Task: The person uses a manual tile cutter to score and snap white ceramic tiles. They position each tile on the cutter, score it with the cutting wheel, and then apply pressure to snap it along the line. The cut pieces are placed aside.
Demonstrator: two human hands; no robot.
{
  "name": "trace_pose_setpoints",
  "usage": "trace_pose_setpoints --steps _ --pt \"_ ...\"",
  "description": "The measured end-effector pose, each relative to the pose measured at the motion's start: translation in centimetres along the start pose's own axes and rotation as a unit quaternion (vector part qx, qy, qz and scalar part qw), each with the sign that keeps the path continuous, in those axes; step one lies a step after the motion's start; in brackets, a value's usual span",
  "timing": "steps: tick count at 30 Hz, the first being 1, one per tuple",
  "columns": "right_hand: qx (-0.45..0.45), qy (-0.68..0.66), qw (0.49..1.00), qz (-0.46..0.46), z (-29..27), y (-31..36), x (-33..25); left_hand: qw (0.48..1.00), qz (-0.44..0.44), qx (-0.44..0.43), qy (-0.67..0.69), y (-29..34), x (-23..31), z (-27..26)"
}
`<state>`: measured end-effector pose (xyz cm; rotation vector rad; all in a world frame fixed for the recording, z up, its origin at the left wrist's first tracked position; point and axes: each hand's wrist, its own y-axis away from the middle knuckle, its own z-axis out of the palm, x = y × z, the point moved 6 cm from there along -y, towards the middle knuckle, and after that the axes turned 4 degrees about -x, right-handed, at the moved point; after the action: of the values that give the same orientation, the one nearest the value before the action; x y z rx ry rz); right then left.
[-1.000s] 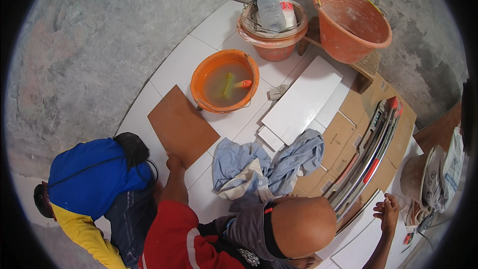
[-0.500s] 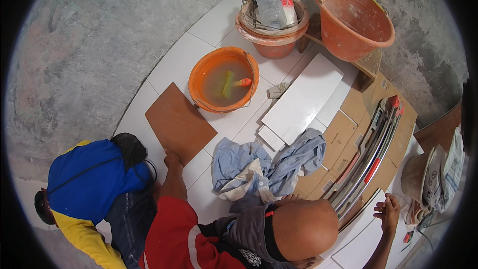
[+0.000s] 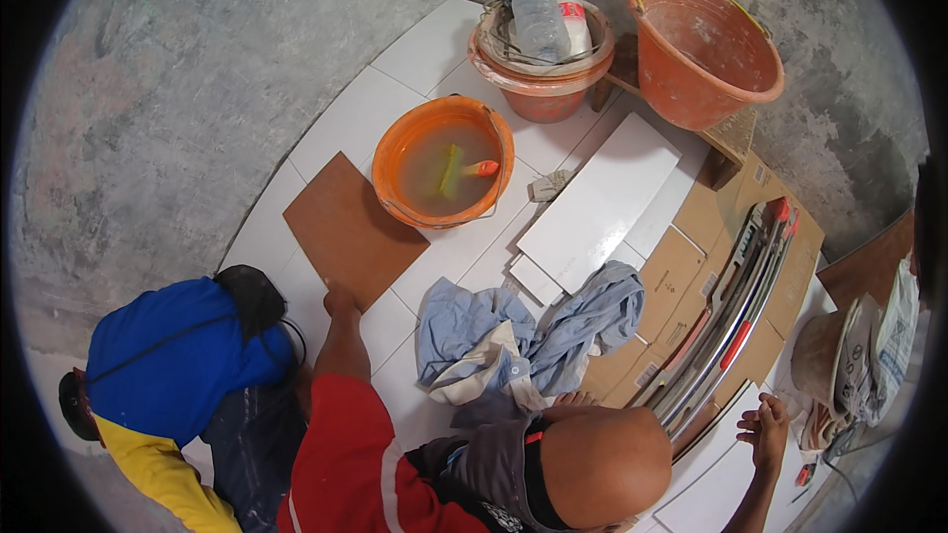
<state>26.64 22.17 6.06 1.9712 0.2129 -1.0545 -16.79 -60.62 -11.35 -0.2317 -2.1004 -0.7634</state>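
Observation:
My left hand [image 3: 343, 300] grips the near edge of a square brown tile [image 3: 348, 232], thumb on top and the other fingers hidden beneath. The tile's right side comes close to an orange bucket [image 3: 393, 143] of murky water, in which a yellow-green strip [image 3: 450, 173] and a red-orange handled tool [image 3: 481, 169] lie. My right hand [image 3: 765, 431] is raised at the lower right above white tile pieces [image 3: 713, 482]. Its fingers are loosely bent and apart, and I see nothing held in them. A crumpled blue-grey cloth [image 3: 469, 328] lies right of my left hand.
A person in blue and yellow [image 3: 173, 345] crouches at the left. A long tile cutter [image 3: 726, 326] rests on cardboard [image 3: 667, 281], beside stacked white tiles [image 3: 602, 207]. Behind stand a bucket with bottles [image 3: 543, 74] and another bucket [image 3: 701, 49] on a wooden bench [image 3: 729, 143].
The brown tile in my left hand has moved slightly away from me, closer along the orange bucket. My right hand has shifted a little. The person at the left has leaned slightly further left.

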Motion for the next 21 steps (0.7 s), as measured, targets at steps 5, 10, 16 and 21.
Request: trace_pose_setpoints --steps 5,10,16,21 --pt "0.005 -0.007 1.000 0.008 -0.3 0.4 1.0 0.998 0.005 0.026 -0.059 -0.2 1.9 -0.1" --pt "0.040 0.034 0.998 0.044 -5.9 2.4 2.9 0.663 0.410 -0.051 -0.624 5.6 3.2 11.1" --pt "-0.037 0.068 0.995 0.067 -2.9 4.4 1.5 0.745 0.448 -0.407 -0.281 30.0 -4.6 18.0" --pt "-0.020 0.057 0.995 0.085 -3.6 7.9 6.1 0.599 0.489 -0.526 -0.353 40.0 -8.5 21.2"
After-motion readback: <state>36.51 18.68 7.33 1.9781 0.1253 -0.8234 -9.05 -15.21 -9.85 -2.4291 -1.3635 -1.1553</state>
